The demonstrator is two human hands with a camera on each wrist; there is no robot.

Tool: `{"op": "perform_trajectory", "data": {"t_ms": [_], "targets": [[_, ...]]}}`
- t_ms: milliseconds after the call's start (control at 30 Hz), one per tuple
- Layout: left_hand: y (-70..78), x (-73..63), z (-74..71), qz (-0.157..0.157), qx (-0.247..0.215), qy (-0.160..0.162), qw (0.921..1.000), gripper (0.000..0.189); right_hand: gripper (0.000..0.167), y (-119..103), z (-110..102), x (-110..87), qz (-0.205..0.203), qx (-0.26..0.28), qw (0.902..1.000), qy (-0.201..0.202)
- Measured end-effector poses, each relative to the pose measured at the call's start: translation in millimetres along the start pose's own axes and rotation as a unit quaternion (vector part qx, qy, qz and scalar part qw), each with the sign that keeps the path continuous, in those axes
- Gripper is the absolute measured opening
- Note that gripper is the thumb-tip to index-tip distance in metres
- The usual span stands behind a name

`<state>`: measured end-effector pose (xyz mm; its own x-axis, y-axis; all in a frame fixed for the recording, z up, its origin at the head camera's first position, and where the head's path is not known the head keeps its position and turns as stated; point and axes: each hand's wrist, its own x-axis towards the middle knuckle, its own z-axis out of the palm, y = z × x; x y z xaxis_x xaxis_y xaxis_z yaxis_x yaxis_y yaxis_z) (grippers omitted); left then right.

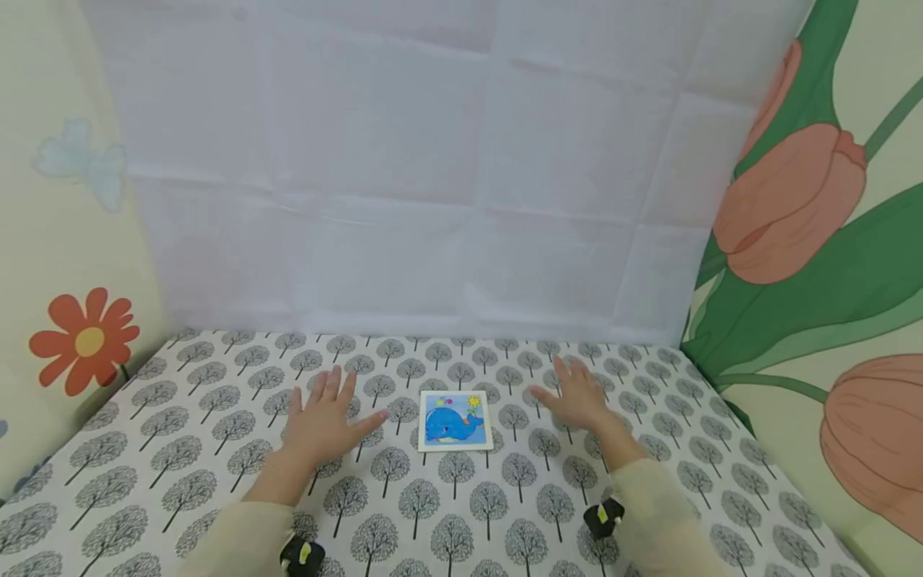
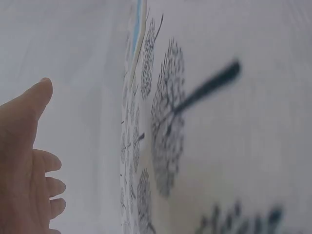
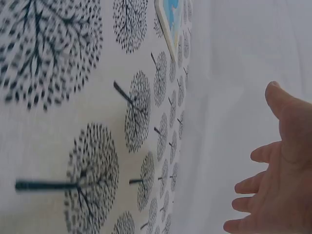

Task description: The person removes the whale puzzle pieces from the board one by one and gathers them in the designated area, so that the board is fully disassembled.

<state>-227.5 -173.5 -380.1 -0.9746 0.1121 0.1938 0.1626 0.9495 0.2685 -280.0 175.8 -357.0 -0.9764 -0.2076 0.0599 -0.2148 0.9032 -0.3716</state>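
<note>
A square picture puzzle or card with a white border lies flat on the tree-patterned cloth; it shows a blue whale, a yellow sun and a light blue ground. To its left is my left hand, palm down with spread fingers, holding nothing. My right hand is to the right of the picture, its fingers extended and its thumb toward it. Neither hand touches the picture. In both wrist views, a corner of the picture shows at the top, and the hands appear raised above the cloth.
The table is covered by a white cloth printed with dark trees. A white creased sheet hangs behind it. Walls with a painted red flower and large tulips stand at left and right.
</note>
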Motion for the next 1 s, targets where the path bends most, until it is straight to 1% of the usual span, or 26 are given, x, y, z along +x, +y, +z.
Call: {"op": "perform_trajectory", "data": {"t_ms": [167,367,433,633,700,867,967,1000], "targets": [[8.5,3.6,8.8,0.003,-0.018,0.001,0.9998,0.093,0.077,-9.1,10.3,3.5,0.0,0.027,0.9996,0.001],[19.2,5.9,19.5,0.011,-0.023,0.018,0.9995,0.091,0.077,-12.5,26.2,6.2,-0.013,0.057,0.9983,0.004],[22.4,6.5,22.4,0.013,-0.028,0.021,0.9993,0.091,0.076,-12.9,31.2,7.6,-0.011,0.072,0.9973,0.01],[33.3,9.0,27.2,0.016,-0.05,0.007,0.9986,0.093,0.071,-17.0,42.4,13.7,0.0,0.14,0.9899,0.022],[37.2,10.0,27.7,0.017,-0.061,0.002,0.998,0.092,0.07,-18.9,44.7,15.9,0.002,0.155,0.9877,0.021],[44.4,13.7,29.5,0.028,-0.079,0.01,0.9964,0.089,0.064,-24.5,48.9,19.8,-0.015,0.158,0.9873,0.016],[45.7,15.5,32.4,0.023,-0.097,0.01,0.995,0.089,0.061,-28.2,51.8,20.5,-0.034,0.157,0.987,0.014],[45.5,16.1,33.6,0.02,-0.102,0.009,0.9945,0.09,0.061,-29.4,52.6,20.6,-0.034,0.157,0.9869,0.013]]}}
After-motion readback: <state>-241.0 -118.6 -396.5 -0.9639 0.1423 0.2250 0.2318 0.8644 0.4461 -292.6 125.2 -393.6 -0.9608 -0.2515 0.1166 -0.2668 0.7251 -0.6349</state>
